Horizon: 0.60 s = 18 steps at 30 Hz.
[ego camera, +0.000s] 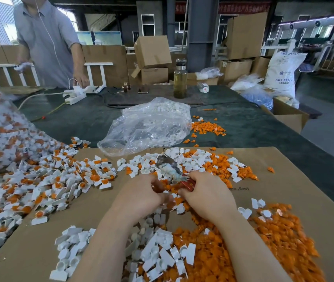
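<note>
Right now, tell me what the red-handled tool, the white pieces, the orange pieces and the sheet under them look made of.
The red-handled tool: dull grey head, likely metal, blurred; handles glossy red, probably plastic-coated. The white pieces: moulded plastic, smooth, slight sheen. The orange pieces: likewise plastic, it seems. The sheet: brown cardboard, matte, with a crease and print.

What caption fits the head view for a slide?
Left hand and right hand grip red-handled pliers above white and orange plastic parts on a cardboard sheet.
</note>
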Tool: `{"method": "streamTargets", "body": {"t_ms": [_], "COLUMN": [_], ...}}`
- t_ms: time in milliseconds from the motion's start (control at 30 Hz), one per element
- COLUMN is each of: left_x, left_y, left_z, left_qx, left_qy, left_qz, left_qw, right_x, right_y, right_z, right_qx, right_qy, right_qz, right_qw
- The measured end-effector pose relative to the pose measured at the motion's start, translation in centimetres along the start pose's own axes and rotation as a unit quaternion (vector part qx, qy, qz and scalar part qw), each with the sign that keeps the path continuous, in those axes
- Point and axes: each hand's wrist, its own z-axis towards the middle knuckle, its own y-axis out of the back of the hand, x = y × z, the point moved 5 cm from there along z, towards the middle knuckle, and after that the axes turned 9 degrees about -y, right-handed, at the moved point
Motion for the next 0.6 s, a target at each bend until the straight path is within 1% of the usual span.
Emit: {"method": "streamTargets", "body": {"t_ms": [133,267,367,500,600], "left_x": [-0.3,-0.5,-0.9,-1.7,-1.7], "left_y": [-0.8,-1.2,-1.2,-1.0,-0.7], "left_z": [0.1,0.3,0.2,0.0,-0.1], "left_qx": [-0.007,-0.012,-0.03,-0.071,-0.099], "left_qy": [-0.005,-0.006,-0.016,-0.027,-0.018], "left_qz": [0.048,0.038,0.034,0.024,-0.023], "left_qw": [0.999,0.999,0.999,0.997,0.995], "right_x": [0.3,0.4,0.2,-0.2,-0.5], "right_y": [-0.4,-0.2,0.1,0.6,0.9], "right_z": [-0.1,-0.2,-0.1,0.2,0.2], "right_qx": [0.0,-0.018,-0.025,-0.028,-0.026], "right_qy": [-0.015,-0.013,-0.02,-0.046,-0.058], "right_qz": [-0.022,-0.014,0.005,0.063,0.135], "right_qw": [1.0,1.0,0.999,0.997,0.989]}}
